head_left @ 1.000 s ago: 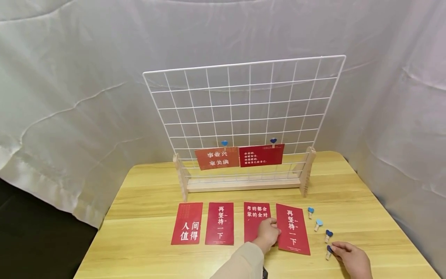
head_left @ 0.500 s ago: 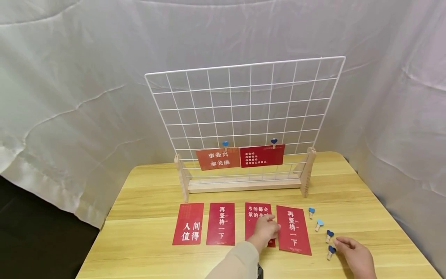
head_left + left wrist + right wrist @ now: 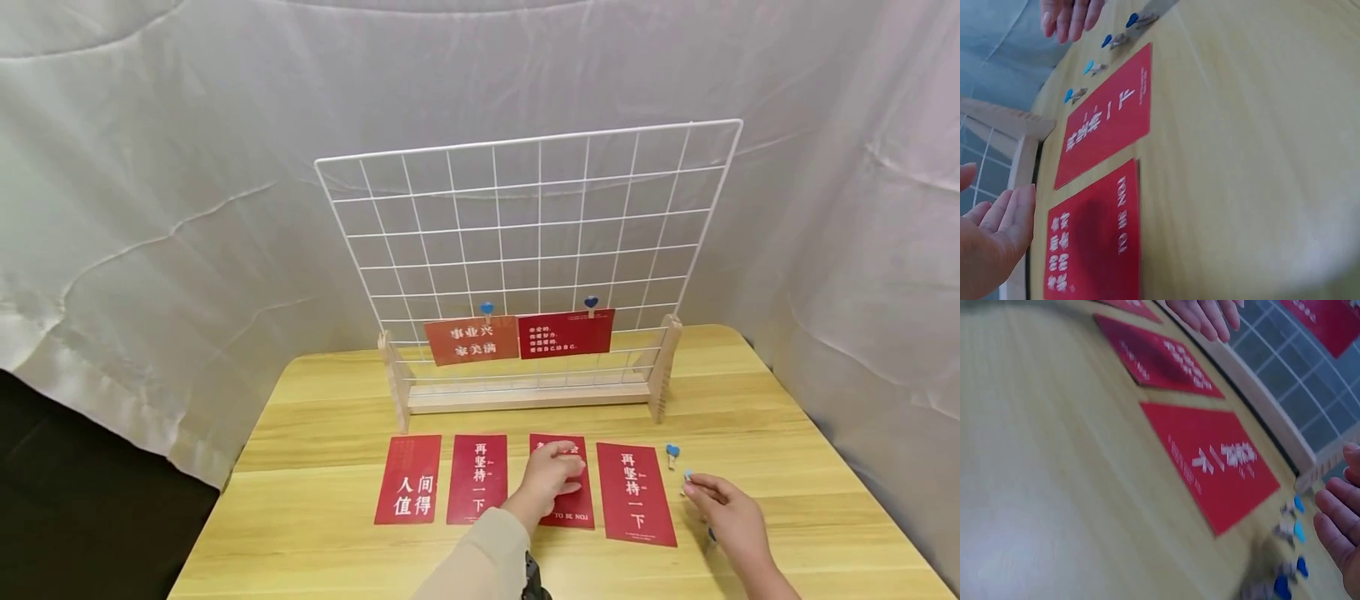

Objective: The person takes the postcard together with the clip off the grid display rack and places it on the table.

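My left hand (image 3: 549, 482) hovers over a red card (image 3: 567, 510) with white characters, its fingers loosely spread and holding nothing. A shadow falls on that card in the left wrist view. To its right lies another red card (image 3: 637, 496), slightly turned. My right hand (image 3: 729, 515) is over the row of small heart-topped wooden clips, fingers relaxed and nothing in them. In the head view its fingertips overlap the light blue clip (image 3: 1094, 67). Beyond it lies a blue clip (image 3: 672, 455); two dark blue clips, including this one (image 3: 1141, 20), are mostly hidden under the hand in the head view.
A white wire grid (image 3: 558, 225) stands in a wooden base (image 3: 528, 400) at the back. An orange-red card (image 3: 472, 342) and a red card (image 3: 566, 333) hang from it by blue heart clips. Two more red cards (image 3: 407, 481) (image 3: 477, 479) lie at left. Pale curtains surround the table.
My left hand has moved left from beside the rightmost card to over the third card. My right hand has moved from the nearest dark blue clip forward and left, over the light blue one.
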`<state>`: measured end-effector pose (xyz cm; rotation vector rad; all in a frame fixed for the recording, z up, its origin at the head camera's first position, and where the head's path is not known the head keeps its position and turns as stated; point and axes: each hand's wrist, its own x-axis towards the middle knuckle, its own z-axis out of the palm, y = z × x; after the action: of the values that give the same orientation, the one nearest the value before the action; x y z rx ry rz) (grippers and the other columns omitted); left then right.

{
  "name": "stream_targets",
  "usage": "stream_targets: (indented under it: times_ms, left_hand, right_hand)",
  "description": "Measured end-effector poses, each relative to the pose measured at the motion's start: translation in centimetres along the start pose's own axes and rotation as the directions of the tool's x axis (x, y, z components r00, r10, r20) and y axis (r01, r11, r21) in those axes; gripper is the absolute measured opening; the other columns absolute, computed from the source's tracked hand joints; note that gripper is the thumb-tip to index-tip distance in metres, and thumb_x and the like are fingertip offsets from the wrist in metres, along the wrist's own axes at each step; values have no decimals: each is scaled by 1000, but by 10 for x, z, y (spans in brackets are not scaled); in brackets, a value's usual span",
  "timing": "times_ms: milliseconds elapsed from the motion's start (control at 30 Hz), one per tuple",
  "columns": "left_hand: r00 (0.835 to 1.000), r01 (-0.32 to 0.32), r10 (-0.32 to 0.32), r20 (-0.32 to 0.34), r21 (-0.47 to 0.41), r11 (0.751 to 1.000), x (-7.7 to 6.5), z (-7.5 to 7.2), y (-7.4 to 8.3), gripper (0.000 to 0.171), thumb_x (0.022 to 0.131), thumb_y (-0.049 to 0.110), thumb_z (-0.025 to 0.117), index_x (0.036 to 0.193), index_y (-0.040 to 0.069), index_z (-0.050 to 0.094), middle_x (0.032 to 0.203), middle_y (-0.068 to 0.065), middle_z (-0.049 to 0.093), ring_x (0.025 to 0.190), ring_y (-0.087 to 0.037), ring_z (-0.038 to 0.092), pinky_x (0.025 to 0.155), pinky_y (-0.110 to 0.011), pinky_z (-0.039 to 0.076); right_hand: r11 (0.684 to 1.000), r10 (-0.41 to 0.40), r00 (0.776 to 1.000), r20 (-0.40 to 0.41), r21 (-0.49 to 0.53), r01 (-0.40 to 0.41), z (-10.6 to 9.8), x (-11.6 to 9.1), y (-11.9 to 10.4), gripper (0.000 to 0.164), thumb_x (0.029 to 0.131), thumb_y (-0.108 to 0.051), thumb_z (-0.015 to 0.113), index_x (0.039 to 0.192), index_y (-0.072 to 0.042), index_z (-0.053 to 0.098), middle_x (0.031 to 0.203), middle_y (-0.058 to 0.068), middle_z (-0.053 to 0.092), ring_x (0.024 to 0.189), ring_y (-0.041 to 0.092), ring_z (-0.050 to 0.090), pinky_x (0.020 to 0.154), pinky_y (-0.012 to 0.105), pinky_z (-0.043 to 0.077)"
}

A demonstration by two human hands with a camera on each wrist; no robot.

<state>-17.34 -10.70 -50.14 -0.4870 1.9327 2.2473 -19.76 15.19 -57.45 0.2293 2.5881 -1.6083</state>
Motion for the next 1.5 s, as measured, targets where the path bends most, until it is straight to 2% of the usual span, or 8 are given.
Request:
stream_targets:
  times_ms: [300, 567, 833, 933, 1067, 1233, 1333, 1500]
  left_hand:
    - [999, -34, 34, -22, -38, 999, 4, -21, 22, 39, 77, -5, 56, 116, -5, 48, 93, -12, 60, 88, -27, 57, 72, -37, 49]
    - [997, -74, 74, -6, -75, 994, 9, -45, 35, 37, 78, -4, 54, 115, -6, 48, 102, -15, 58, 96, -28, 53, 80, -40, 45]
    - [995, -96, 94, -32, -70, 993, 17, -72, 44, 36, 80, 4, 57, 115, -3, 49, 108, -16, 55, 97, -30, 53, 82, -42, 43]
    - [992, -123, 121, -44, -67, 990, 18, -82, 47, 37, 81, 3, 56, 116, -5, 48, 110, -19, 53, 99, -31, 51, 82, -42, 44]
    - [987, -148, 143, -66, -68, 987, 19, -95, 52, 38, 81, 1, 56, 116, -6, 46, 110, -19, 53, 100, -31, 50, 81, -41, 44]
    - [983, -164, 156, -99, -74, 984, 21, -109, 59, 36, 81, 2, 55, 116, -5, 46, 111, -19, 52, 102, -31, 49, 83, -42, 43]
    - [979, -170, 159, -129, -84, 982, 21, -117, 63, 36, 81, 1, 55, 115, -6, 46, 112, -19, 51, 104, -32, 48, 85, -44, 41]
    - [968, -180, 163, -192, -77, 981, 23, -129, 71, 36, 80, 1, 55, 115, -5, 47, 112, -19, 51, 103, -31, 49, 85, -45, 40]
  right_hand:
    - [987, -135, 990, 31, 98, 131, 38, 27, -12, 51, 78, -44, 58, 115, -10, 53, 106, 2, 58, 90, -2, 52, 72, 7, 40]
    - [971, -211, 976, 60, 124, 202, 68, 56, -29, 48, 77, -43, 58, 115, -15, 54, 108, 0, 57, 95, 12, 53, 75, 17, 44]
    - [925, -348, 917, 196, 230, 302, 70, 49, -102, 42, 82, -27, 58, 118, -6, 51, 110, 8, 56, 97, 18, 53, 81, 30, 44]
    - [900, -395, 894, 212, 285, 330, 77, 56, -115, 38, 83, -22, 58, 117, -5, 52, 109, 9, 56, 96, 19, 53, 80, 30, 45]
    - [902, -403, 896, 190, 248, 353, 98, 80, -107, 39, 81, -31, 58, 116, -15, 54, 108, 1, 57, 94, 10, 54, 74, 21, 46]
    - [863, -471, 855, 218, 313, 395, 109, 85, -122, 37, 82, -23, 59, 116, -11, 54, 111, 5, 56, 97, 14, 53, 77, 24, 46]
    - [865, -475, 849, 233, 302, 401, 113, 89, -131, 39, 82, -25, 59, 118, -13, 53, 112, 3, 55, 98, 13, 53, 76, 25, 46]
    - [895, -441, 852, 283, 212, 392, 96, 37, -207, 43, 82, -28, 58, 118, -6, 50, 115, 12, 52, 103, 23, 49, 83, 35, 43]
